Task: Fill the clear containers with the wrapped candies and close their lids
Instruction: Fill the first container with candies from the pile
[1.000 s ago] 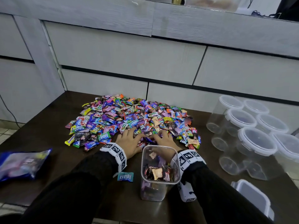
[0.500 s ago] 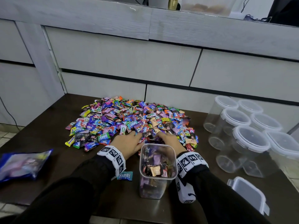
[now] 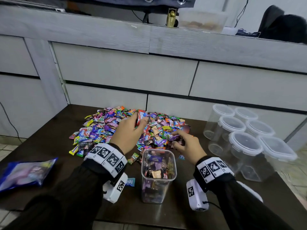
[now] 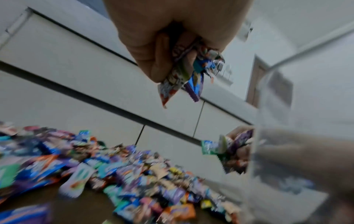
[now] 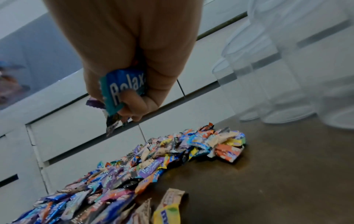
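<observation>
Two fistfuls of candies, raised just beyond the open container.
Left hand and right hand clenched on wrappers reading "Relax".

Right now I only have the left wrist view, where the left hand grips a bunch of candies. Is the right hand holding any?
Observer: Yes, the right hand grips several candies, a teal wrapper in front.
Operator: And the fill level?
Observer: Head view: the open container is over half full, below its rim.
Operator: Anything else waiting?
Observer: Six lidded containers stand to its right, apparently empty.
</observation>
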Motion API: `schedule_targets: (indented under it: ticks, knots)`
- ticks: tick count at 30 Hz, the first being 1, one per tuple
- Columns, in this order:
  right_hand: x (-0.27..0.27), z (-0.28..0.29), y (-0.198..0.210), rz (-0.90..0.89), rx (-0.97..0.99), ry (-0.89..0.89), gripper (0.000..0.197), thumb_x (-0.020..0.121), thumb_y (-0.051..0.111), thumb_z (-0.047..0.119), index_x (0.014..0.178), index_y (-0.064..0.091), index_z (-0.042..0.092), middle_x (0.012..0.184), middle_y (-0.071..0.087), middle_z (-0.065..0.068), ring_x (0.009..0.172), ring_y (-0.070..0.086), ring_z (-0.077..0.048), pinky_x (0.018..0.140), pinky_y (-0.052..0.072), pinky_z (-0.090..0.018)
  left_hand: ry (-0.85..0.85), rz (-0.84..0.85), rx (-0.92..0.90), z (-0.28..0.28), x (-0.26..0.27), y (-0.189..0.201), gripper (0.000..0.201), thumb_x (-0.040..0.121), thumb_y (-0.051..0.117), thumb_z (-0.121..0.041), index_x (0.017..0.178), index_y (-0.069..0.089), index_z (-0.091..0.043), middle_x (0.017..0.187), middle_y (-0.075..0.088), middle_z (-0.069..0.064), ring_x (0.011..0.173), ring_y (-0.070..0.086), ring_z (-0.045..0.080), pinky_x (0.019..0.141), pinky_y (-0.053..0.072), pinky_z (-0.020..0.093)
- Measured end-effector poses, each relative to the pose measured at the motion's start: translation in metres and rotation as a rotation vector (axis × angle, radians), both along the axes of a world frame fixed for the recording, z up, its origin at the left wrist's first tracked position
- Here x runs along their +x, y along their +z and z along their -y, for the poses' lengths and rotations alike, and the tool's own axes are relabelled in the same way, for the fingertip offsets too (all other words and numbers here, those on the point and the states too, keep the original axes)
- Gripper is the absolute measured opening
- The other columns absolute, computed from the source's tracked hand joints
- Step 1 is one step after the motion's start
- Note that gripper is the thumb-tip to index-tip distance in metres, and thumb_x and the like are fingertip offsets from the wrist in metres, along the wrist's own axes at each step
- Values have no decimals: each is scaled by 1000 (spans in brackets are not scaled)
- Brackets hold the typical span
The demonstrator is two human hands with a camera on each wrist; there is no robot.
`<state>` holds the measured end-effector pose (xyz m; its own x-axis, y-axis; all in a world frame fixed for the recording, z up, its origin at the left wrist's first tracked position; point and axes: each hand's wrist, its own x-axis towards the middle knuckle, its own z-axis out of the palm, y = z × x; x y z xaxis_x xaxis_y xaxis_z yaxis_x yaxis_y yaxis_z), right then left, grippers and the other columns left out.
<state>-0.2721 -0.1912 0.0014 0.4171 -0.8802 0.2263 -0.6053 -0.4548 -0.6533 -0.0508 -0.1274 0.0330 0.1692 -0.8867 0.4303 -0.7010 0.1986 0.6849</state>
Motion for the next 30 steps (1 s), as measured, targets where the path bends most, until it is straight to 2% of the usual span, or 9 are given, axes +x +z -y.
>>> schedule_targets:
  ticks: [6, 9, 13, 15, 17, 19, 22, 26, 30]
  knots:
    - [1, -11, 12, 17, -21, 24, 25, 84, 63, 6, 104, 62, 21, 75, 58, 13, 58, 52, 7, 57, 39, -3, -183, -66, -89, -33, -32, 28, 34, 96, 34, -62, 91, 52, -34, 70, 57, -13, 64, 56, -5, 56, 39, 12]
    - [2, -16, 11, 33, -13, 32, 26, 84, 62, 4, 97, 57, 26, 72, 57, 10, 54, 54, 2, 53, 39, -6, -237, 65, -34, -44, -46, 20, 51, 92, 30, -65, 107, 57, -24, 91, 62, -13, 84, 60, 3, 73, 47, 26]
    - [1, -22, 9, 9, -28, 37, 24, 83, 63, 3, 101, 61, 19, 81, 58, 7, 65, 50, 6, 59, 38, -1, -267, 135, -14, -53, -54, 8, 66, 92, 28, -64, 119, 54, -9, 110, 63, 8, 98, 54, 13, 88, 46, 38]
    - [-1, -25, 9, 17, -22, 42, 25, 83, 64, 4, 100, 60, 21, 79, 58, 8, 64, 50, 9, 57, 37, -1, -261, 177, -4, -56, -55, 4, 71, 91, 26, -65, 118, 54, -5, 114, 61, 14, 99, 49, 14, 87, 45, 41]
    - [-2, -26, 8, 12, -11, 38, 24, 83, 63, 4, 98, 59, 23, 80, 59, 4, 64, 54, -2, 54, 38, -2, -249, 212, 5, -59, -56, 3, 71, 90, 25, -65, 118, 54, -6, 115, 61, 14, 99, 47, 15, 86, 46, 42]
    - [-4, -26, 8, 6, 6, 27, 24, 83, 60, 3, 102, 61, 17, 85, 63, 0, 70, 58, -13, 55, 40, -3, -254, 232, -12, -59, -56, 3, 66, 91, 27, -64, 119, 55, -11, 115, 62, 10, 101, 50, 16, 85, 49, 41]
    - [-5, -26, 10, -6, 29, 19, 25, 84, 59, 3, 105, 61, 17, 87, 65, -2, 73, 59, -14, 63, 45, -11, -260, 316, -25, -57, -57, 5, 68, 91, 27, -60, 128, 57, -11, 120, 64, 6, 105, 59, 20, 84, 51, 38]
    - [-7, -27, 12, -14, 38, 13, 27, 84, 58, 3, 107, 61, 16, 89, 67, -3, 75, 60, -17, 75, 50, -25, -290, 436, -85, -50, -57, 7, 58, 91, 31, -51, 122, 61, -13, 103, 66, 1, 86, 63, 24, 64, 49, 35]
    - [-8, -25, 9, -29, 7, 8, 28, 85, 57, 3, 109, 61, 15, 87, 64, -1, 70, 56, -10, 60, 41, -4, -340, 534, -31, -42, -54, 11, 59, 88, 29, -50, 127, 57, -16, 104, 65, 2, 92, 62, 25, 68, 51, 39]
